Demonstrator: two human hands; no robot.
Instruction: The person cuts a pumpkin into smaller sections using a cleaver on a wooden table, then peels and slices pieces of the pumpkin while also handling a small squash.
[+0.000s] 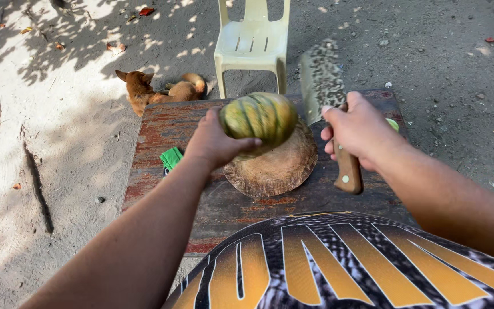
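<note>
Currently left hand cups the round green-yellow striped melon atop the round wooden chopping block, right hand fisted on wooden-handled hammered steel cleaver just beside it; melon looks heavy, hard-skinned, roll-prone, best gripped around the side.

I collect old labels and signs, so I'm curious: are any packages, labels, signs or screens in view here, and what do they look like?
None show: no package, label, sign or screen.
Left hand: steadies a striped green and yellow squash on a round wooden chopping block.
Right hand: holds a cleaver, mottled blade, wooden handle.
Green cloth: crumpled on the worn wooden table, unmarked.
</note>
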